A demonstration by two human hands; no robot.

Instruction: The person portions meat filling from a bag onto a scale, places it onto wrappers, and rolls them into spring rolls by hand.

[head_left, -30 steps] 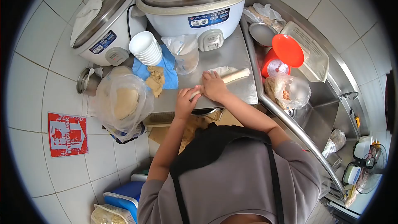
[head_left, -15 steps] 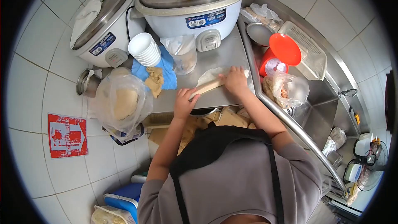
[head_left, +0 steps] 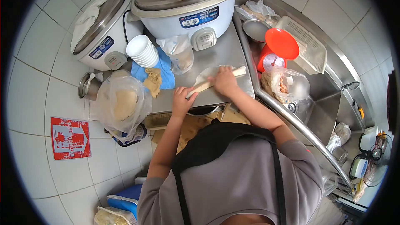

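Observation:
A pale wooden rolling pin point(head_left: 203, 87) lies slanted across a thin white sheet of dough point(head_left: 204, 75) on the steel counter point(head_left: 225, 50). My left hand point(head_left: 182, 98) has its fingers closed round the pin's lower left end. My right hand point(head_left: 225, 81) rests on the pin nearer its right part, fingers bent over it, and hides a piece of the pin and dough. The pin's far right end sticks out beyond my right hand.
Left of the counter's middle are stacked white bowls point(head_left: 143, 51), a blue cloth point(head_left: 166, 73) and a plastic bag with dough point(head_left: 125, 103). Two rice cookers point(head_left: 196, 10) stand behind. A red scale point(head_left: 273, 58) and a sink point(head_left: 318, 100) are at right.
My right hand first moved out along the pin to the right, then back a little to the left. More of the dough came into view behind the pin. The whole view has shifted slightly.

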